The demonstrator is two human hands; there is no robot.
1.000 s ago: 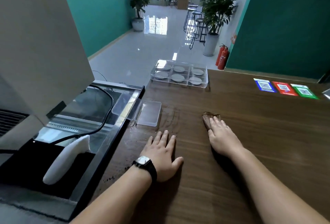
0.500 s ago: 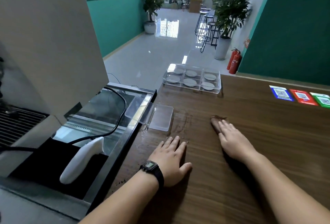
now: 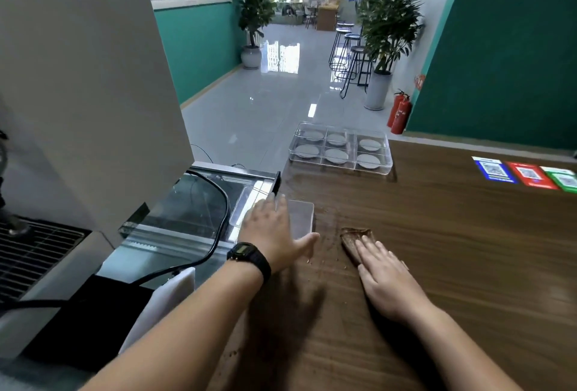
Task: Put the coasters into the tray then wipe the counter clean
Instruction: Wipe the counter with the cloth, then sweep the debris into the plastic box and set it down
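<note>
A clear compartment tray (image 3: pixel 387 169) stands at the far edge of the wooden counter (image 3: pixel 452 250), with round grey coasters (image 3: pixel 337 156) lying in its cells. My right hand (image 3: pixel 387 278) lies flat, fingers straight, pressing a brown cloth (image 3: pixel 352 236) onto the counter. My left hand (image 3: pixel 274 231), with a black watch on the wrist, reaches forward with straight fingers over a clear plastic lid (image 3: pixel 301 219) at the counter's left edge. Whether it touches the lid is unclear. Dark crumbs and smears (image 3: pixel 324 244) lie between the hands.
A large white machine (image 3: pixel 87 103) and a glass-topped cabinet (image 3: pixel 199 212) with a black cable stand left of the counter. Blue, red and green QR cards (image 3: pixel 527 175) lie at the far right. A white handle-like object (image 3: pixel 162 300) sits low at the left.
My left hand lifted from the counter and moved forward-left over the clear lid. My right hand with the cloth stays about where it was. The view shifted.
</note>
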